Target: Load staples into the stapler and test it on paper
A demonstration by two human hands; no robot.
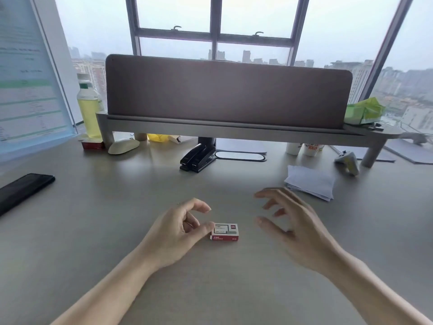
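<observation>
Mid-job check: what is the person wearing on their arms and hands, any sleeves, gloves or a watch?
Nothing worn shows. The left hand and right hand are bare, without gloves. The left forearm and right forearm are uncovered to the frame's edge: no sleeves, watch or wristband.

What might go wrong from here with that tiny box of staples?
The small red-and-white cardboard staple box is only touched at one end by the thumb of the left hand, so it may skid on the smooth grey desk. The right hand hovers open, steadying nothing. If the box opens abruptly, staple strips may scatter, and the black stapler sits well back.
</observation>
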